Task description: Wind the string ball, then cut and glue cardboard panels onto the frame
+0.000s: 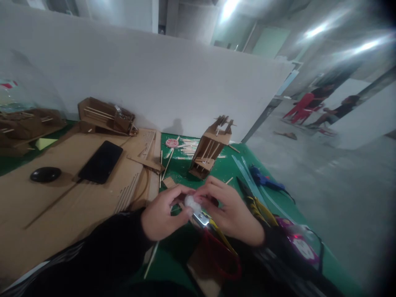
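My left hand (165,212) and my right hand (230,208) meet at the middle of the green table. Between their fingertips is a small whitish wad (192,203), perhaps crumpled plastic or cotton; its material is unclear. Both hands have their fingers closed on it, the left thumb below and the right fingers at its far side. Just beneath the hands lie red-handled scissors (236,266), their metal pivot showing, and a thin yellow tool handle (223,237). Beyond the hands stands a brown cardboard model (201,153) with thin sticks through it.
Pliers (261,208), a blue glue gun (267,180) and a purple device (305,247) lie right. On the left are a phone (100,161), a mouse (45,174), several sticks and another cardboard model (102,115). A white partition (173,78) stands behind; people sit far right.
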Motion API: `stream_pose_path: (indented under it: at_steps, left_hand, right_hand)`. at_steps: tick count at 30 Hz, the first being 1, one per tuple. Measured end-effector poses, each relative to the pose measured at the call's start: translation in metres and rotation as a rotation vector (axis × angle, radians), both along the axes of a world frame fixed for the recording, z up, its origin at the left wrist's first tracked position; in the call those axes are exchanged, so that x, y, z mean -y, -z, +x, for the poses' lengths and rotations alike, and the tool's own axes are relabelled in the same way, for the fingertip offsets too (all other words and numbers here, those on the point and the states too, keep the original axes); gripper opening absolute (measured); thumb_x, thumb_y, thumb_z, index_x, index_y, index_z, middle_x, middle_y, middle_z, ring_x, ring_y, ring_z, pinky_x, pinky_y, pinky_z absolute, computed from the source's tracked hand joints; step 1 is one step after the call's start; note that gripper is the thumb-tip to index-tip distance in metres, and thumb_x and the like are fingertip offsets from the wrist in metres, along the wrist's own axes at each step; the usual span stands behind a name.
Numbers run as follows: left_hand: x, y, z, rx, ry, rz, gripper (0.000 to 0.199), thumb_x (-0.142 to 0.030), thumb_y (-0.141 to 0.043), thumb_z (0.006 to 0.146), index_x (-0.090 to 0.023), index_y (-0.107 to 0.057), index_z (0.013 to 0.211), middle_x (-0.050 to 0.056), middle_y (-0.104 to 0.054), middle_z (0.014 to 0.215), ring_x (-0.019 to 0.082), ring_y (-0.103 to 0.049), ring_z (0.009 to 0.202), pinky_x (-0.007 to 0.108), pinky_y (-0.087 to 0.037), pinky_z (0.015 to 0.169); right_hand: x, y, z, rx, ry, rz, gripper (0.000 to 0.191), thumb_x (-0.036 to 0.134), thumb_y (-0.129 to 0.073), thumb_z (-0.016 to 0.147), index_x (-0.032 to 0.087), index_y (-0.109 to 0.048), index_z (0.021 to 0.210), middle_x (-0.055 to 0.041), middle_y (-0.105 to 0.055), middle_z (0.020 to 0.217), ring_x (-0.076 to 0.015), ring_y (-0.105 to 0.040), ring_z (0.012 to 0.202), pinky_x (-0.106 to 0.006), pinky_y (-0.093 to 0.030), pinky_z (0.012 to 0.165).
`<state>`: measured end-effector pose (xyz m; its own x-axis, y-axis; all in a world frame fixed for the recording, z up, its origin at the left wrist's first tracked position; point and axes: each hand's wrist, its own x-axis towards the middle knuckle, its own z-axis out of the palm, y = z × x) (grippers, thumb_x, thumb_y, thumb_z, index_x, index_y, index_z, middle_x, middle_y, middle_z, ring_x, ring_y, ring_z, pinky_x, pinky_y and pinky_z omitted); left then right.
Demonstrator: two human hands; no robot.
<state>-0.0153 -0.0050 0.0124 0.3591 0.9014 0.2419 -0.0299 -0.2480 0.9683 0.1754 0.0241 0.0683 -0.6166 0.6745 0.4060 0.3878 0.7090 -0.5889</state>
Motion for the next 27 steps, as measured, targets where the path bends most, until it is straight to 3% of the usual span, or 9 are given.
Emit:
stream_pose_path:
  at_steps: [7, 12, 18, 22, 27]
  left_hand:
    - [0.001, -0.001, 0.001, 0.18, 0.032, -0.098, 0.049, -0.013, -0.065, 0.083, -0.021, -0.043, 0.126, 0.011, -0.063, 0.117, 0.02, -0.063, 0.106, 0.034, -0.05, 0.093]
    - [0.002, -0.001, 0.001, 0.2, -0.008, -0.057, 0.037, -0.014, -0.065, 0.084, -0.02, -0.055, 0.12, 0.01, -0.062, 0.117, 0.022, -0.061, 0.11, 0.034, -0.049, 0.097]
    - [0.0, 0.001, 0.003, 0.197, -0.149, -0.001, 0.031, -0.026, -0.062, 0.089, -0.021, -0.062, 0.12, 0.011, -0.052, 0.132, 0.024, -0.056, 0.119, 0.032, -0.048, 0.099]
    - [0.0, 0.005, 0.006, 0.176, -0.142, -0.019, 0.032, -0.03, -0.058, 0.093, -0.02, -0.057, 0.123, 0.01, -0.062, 0.121, 0.022, -0.061, 0.107, 0.032, -0.049, 0.093]
    - [0.0, 0.009, 0.008, 0.162, -0.261, 0.039, 0.03, -0.031, -0.059, 0.092, -0.021, -0.052, 0.119, 0.009, -0.06, 0.116, 0.022, -0.059, 0.109, 0.032, -0.046, 0.094]
  right_hand:
    - [-0.023, 0.014, 0.0, -0.18, 0.082, -0.135, 0.025, 0.042, -0.062, 0.09, 0.02, -0.072, 0.081, -0.0022, -0.061, 0.07, -0.0145, -0.051, 0.061, -0.027, -0.04, 0.056]
    - [-0.03, 0.034, -0.003, -0.278, 0.153, -0.319, 0.03, 0.047, -0.064, 0.086, 0.019, -0.068, 0.078, -0.002, -0.064, 0.071, -0.0146, -0.054, 0.062, -0.026, -0.043, 0.057]
    - [-0.022, 0.061, -0.011, -0.279, 0.163, -0.353, 0.025, 0.038, -0.057, 0.09, 0.017, -0.066, 0.08, -0.0013, -0.064, 0.072, -0.0144, -0.057, 0.066, -0.025, -0.046, 0.06]
    - [-0.01, 0.063, -0.014, -0.259, 0.174, -0.329, 0.018, 0.03, -0.059, 0.089, 0.018, -0.069, 0.08, -0.0018, -0.063, 0.075, -0.0161, -0.057, 0.07, -0.026, -0.046, 0.065]
    - [0.008, 0.057, -0.018, -0.139, 0.15, -0.263, 0.019, 0.028, -0.056, 0.093, 0.019, -0.07, 0.083, -0.0043, -0.062, 0.08, -0.0173, -0.056, 0.071, -0.028, -0.044, 0.065]
